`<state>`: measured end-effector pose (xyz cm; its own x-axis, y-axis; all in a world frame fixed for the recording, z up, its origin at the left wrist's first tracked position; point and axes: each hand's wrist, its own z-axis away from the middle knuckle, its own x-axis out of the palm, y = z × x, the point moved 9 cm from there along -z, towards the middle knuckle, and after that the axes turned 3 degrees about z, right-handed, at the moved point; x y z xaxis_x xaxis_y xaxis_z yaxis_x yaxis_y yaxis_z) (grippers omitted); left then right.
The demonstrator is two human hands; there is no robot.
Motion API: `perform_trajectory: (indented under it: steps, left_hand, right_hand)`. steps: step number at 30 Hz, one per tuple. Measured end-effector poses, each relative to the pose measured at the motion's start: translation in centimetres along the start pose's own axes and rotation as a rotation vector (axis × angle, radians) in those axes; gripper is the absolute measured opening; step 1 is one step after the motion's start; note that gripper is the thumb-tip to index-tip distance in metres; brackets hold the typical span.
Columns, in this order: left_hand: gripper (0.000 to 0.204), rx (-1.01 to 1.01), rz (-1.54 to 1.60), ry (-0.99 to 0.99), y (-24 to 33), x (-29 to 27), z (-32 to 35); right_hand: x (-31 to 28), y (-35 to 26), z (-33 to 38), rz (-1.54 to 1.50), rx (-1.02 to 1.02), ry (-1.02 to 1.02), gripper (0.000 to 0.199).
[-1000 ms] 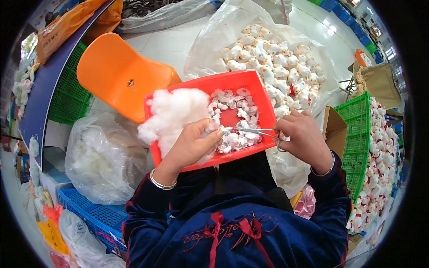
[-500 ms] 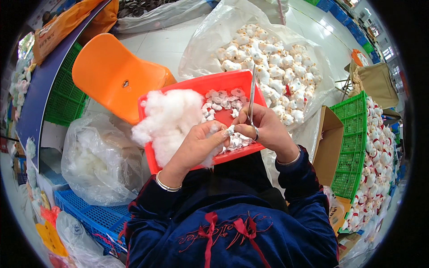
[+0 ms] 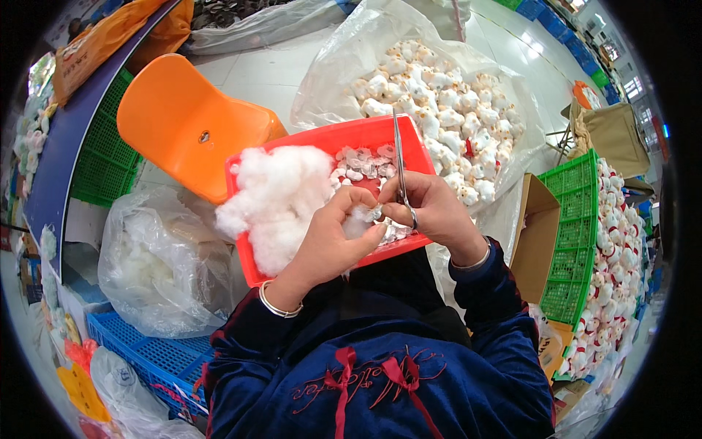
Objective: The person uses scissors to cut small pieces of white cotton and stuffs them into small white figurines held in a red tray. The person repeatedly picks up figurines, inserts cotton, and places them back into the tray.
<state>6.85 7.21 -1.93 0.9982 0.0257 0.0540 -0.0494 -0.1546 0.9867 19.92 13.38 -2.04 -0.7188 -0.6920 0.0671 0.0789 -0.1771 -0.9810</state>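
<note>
Small white plush piece, pinched in the fingertips of the left hand, held just above the near edge of the red tray, which rests across the person's lap. Left fingers closed round it, thumb and forefinger gripping, apparently so the piece stays steady with its opening turned toward the tool.

Tool: slim metal tweezers or forceps, upright, long end pointing away over the tray. Right hand has its fingers curled shut about the lower end; the working tip meets the plush piece right where the two hands touch, so the piece sits between both sets of fingertips.

Loose white stuffing fibre, heaped at the left side of the tray, touching the left hand, judged placed there for easy reach. Small unfilled pieces, scattered along the far side of the tray.

Surroundings: clear bag of finished white toys beyond the tray; orange chair to the far left; green crate on the right; plastic bag of fibre at the left.
</note>
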Motion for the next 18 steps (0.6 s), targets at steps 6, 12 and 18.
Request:
perform_trajectory:
  steps: [6, 12, 18]
  left_hand:
    - [0.015, -0.139, -0.102, -0.045, -1.3, -0.1, -0.1]
    - [0.011, -0.327, 0.318, -0.114, -3.7, 0.2, 0.4]
    - [0.011, -0.361, 0.321, -0.128, -2.6, 0.8, 0.0]
  right_hand:
    - [0.3, -0.1, 0.3, 0.113, -0.018, -0.015, 0.010]
    - [0.7, 0.1, 0.5, 0.043, -0.010, -0.030, 0.006]
    - [0.3, -0.1, 0.7, 0.081, -0.008, -0.011, 0.007]
